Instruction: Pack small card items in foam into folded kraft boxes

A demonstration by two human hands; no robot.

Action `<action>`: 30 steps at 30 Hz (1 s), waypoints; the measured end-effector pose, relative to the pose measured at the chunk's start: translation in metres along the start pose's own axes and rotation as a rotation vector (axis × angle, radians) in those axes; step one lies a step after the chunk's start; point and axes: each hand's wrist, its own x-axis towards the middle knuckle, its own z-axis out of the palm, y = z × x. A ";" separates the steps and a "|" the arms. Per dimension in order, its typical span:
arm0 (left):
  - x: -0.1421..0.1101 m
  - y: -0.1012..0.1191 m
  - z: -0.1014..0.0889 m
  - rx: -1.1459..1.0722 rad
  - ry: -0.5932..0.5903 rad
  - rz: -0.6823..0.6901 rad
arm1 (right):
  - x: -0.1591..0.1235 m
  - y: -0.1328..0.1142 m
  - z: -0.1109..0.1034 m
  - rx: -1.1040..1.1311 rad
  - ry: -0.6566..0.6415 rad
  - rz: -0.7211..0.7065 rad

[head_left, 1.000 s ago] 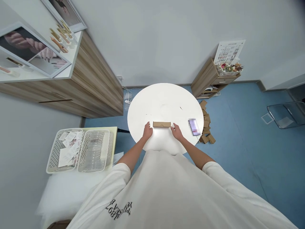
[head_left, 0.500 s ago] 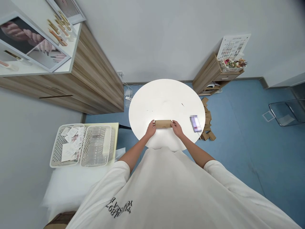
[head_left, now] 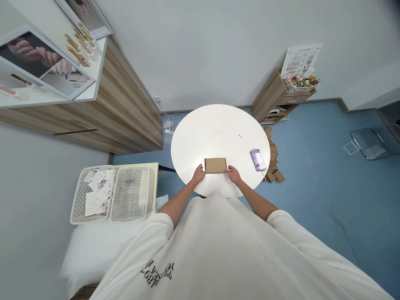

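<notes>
A small brown cardboard box (head_left: pixel 215 166) lies flat on the round white table (head_left: pixel 215 129), its broad face up and its flaps closed. At its left end is my left hand (head_left: pixel 198 173), fingers apart, with the thumb close to the near corner. Beside the right end, my right hand (head_left: pixel 233 173) is open too, its fingertips at the box's edge. Whether the fingertips touch the cardboard is hard to tell.
A blurred phone-like object (head_left: pixel 258 160) with a cable lies at the table's right. Several cardboard boxes (head_left: pixel 274 154) are piled on the floor beyond. Two white baskets (head_left: pixel 116 200), one with cards, one with clear plastic pieces, stand at left. A wooden cabinet (head_left: pixel 131 100) rises behind them.
The box has turned from standing on its narrow side to lying flat. Both hands have loosened from its ends and shifted slightly toward me.
</notes>
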 end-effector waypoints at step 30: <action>-0.018 0.116 0.102 -0.046 -0.120 0.233 | 0.006 0.030 -0.107 0.133 0.147 -0.127</action>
